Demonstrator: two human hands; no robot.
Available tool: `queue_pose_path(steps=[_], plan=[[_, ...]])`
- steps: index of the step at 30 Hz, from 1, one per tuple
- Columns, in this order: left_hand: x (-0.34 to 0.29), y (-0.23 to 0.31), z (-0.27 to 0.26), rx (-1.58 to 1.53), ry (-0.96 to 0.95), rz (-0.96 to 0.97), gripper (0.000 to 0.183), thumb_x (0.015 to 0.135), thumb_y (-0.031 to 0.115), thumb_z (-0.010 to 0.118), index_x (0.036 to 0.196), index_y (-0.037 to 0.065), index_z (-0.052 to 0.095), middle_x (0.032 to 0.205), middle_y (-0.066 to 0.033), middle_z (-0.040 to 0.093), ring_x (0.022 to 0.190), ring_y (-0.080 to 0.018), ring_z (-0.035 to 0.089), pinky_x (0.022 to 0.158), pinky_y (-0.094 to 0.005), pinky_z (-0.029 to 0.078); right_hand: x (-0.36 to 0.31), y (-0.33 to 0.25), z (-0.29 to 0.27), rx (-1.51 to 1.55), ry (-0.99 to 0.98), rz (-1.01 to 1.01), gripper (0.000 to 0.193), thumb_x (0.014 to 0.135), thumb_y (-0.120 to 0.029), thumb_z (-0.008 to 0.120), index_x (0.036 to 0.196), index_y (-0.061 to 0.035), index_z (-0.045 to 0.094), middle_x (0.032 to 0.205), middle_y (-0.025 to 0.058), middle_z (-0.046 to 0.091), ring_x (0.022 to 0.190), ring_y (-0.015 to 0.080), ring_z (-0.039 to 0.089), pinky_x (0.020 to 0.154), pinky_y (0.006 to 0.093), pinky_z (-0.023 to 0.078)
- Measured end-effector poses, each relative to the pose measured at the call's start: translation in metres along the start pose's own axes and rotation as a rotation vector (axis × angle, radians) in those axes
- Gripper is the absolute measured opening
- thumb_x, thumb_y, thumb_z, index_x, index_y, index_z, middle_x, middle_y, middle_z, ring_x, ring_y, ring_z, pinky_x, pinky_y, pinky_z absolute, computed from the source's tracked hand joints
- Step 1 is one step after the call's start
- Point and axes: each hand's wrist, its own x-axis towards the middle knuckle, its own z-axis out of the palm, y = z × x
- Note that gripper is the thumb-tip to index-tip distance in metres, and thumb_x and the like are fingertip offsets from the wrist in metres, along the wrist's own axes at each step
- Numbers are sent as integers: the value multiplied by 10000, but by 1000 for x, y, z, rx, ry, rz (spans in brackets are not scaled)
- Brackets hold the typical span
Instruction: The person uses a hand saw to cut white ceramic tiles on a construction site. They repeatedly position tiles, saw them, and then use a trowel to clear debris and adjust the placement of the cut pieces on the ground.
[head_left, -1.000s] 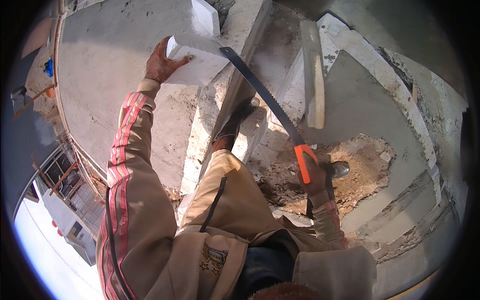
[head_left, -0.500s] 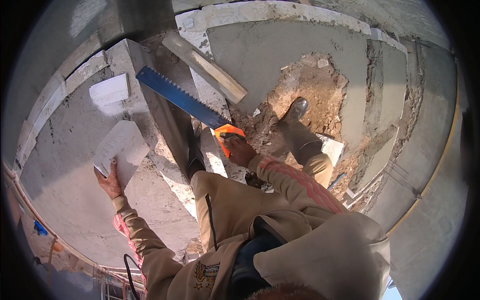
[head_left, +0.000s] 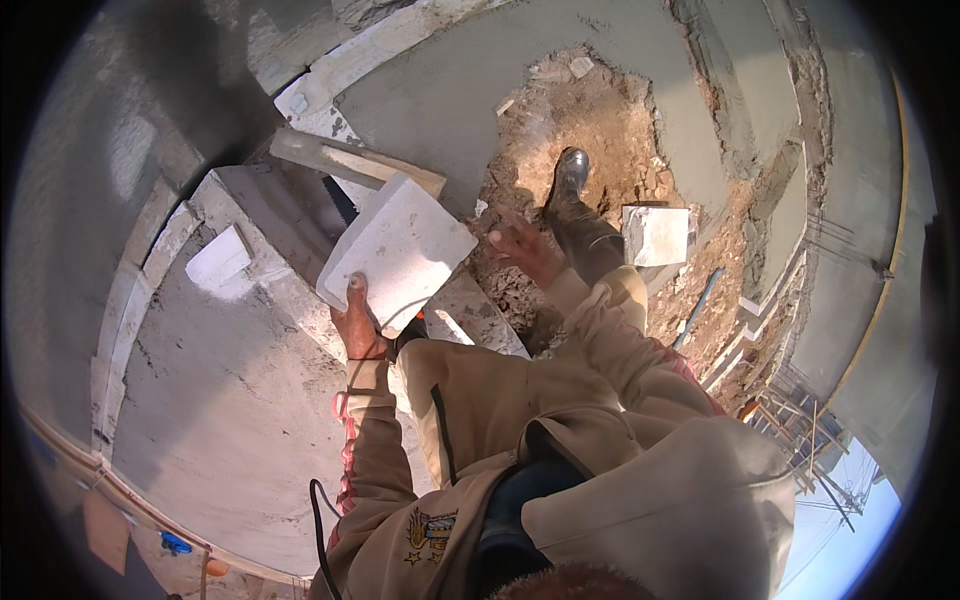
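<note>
My left hand (head_left: 357, 325) grips the near edge of a white building block (head_left: 398, 248) and holds it up, tilted, over the grey wall top. My right hand (head_left: 520, 246) hovers to the right of the block with fingers spread and nothing in it, above the loose brown earth (head_left: 590, 120). A dark saw blade (head_left: 339, 203) pokes out behind the block's far edge; the rest of the saw is hidden under the block. My booted foot (head_left: 570, 190) stands in the earth just beyond the right hand.
A wooden plank (head_left: 350, 160) lies across the wall beyond the block. A smaller white block piece (head_left: 220, 262) rests on the grey slab at left, another white block (head_left: 655, 235) at right. A blue pipe (head_left: 700, 300) and scaffolding (head_left: 790, 420) lie lower right.
My right hand has let go of the orange-handled saw and is now empty. My left hand has swung the white block from the left slab toward the middle. The view has turned.
</note>
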Motion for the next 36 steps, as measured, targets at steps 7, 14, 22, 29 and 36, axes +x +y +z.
queue_pose_path(steps=[7,14,22,29,36], plan=[[4,-83,227,145,-483,216,798,800,205,840,1413,14,367,1302,-145,517,1189,-233,520,1008,-395,454,21,-31,-91,588,388,-67,673,978,-492,566,1490,-106,363,1364,144,512,1178,297,590,883,449,563],[26,-173,336,809,-609,706,1038,626,282,883,1464,15,333,1350,-224,466,1233,-399,509,1024,-486,456,89,-39,-209,1048,309,-138,780,994,-625,438,1542,-85,308,1540,151,406,1396,332,419,1163,496,331],[108,-253,358,993,-600,914,1141,641,255,905,1519,-19,230,1452,-289,382,1300,-483,436,1058,-524,423,221,7,-274,694,404,-12,810,970,-694,412,1472,-59,438,1461,110,498,1258,311,530,1062,467,407],[139,-280,369,1387,-713,515,1050,715,273,854,1517,-27,246,1435,-312,424,1330,-461,439,1095,-486,411,295,81,-263,213,672,111,1072,767,-792,623,1226,175,563,1256,318,603,1214,377,575,994,422,461],[156,-289,384,1211,-677,405,841,803,281,794,1450,-61,379,1332,-282,523,1216,-409,549,1010,-494,448,282,61,-271,246,560,-25,1081,708,-772,698,1223,167,559,1215,310,632,1131,398,634,994,434,473]])
